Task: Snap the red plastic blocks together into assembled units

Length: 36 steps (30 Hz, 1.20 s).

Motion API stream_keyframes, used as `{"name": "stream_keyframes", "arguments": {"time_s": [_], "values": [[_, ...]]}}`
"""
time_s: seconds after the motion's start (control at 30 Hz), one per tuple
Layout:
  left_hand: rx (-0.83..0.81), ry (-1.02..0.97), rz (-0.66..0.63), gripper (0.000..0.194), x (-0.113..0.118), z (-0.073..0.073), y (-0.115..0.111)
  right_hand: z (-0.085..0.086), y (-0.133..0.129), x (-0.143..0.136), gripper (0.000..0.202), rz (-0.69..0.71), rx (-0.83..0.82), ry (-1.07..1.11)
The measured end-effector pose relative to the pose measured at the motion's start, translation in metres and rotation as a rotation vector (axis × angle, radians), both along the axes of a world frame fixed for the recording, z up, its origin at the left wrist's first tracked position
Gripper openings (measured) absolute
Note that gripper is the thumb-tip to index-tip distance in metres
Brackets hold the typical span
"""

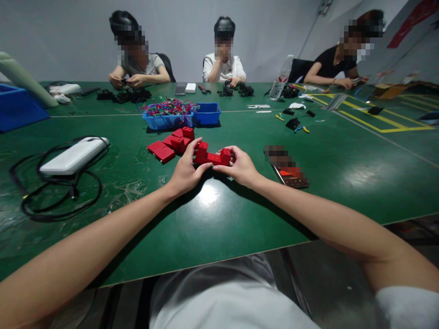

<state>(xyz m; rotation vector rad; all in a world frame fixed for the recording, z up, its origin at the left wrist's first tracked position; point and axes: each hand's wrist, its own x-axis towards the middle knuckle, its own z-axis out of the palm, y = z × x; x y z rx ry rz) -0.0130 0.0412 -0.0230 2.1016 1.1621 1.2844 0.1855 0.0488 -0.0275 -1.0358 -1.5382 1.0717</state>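
A red U-shaped bracket [213,158] is held between both hands just over the green table [240,219]. My left hand [188,171] grips its left end, thumb in front and fingers behind. At the right end, my right hand [242,167] pinches it the same way; some fingertips are hidden behind the part. Beside my left hand lie several more red parts: a flat red block [161,151] with small pins at its edge and some stepped red pieces [180,142] piled against it.
A white power bank [75,156] with a looped black cable [51,212] lies left. A phone [286,169] lies right. Farther back stand a blue bin of coloured wires [168,119], another blue bin [207,114], pliers [302,129] and a bottle [281,78]. Three people sit across the table.
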Motion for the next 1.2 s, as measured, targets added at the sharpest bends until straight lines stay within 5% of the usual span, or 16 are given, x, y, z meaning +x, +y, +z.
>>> {"name": "stream_keyframes", "arguments": {"time_s": [0.6, 0.8, 1.2], "values": [[-0.076, -0.115, -0.034, 0.052, 0.002, -0.002, -0.002, 0.004, -0.003, 0.003, 0.049, -0.064, 0.108, -0.190], [0.071, -0.194, -0.086, 0.047, 0.004, -0.002, -0.006, 0.002, -0.002, 0.002, 0.041, -0.037, 0.123, -0.153], [0.284, -0.011, -0.069, 0.040, 0.003, 0.005, -0.012, 0.005, -0.004, 0.002, 0.037, 0.061, 0.171, -0.221]]}}
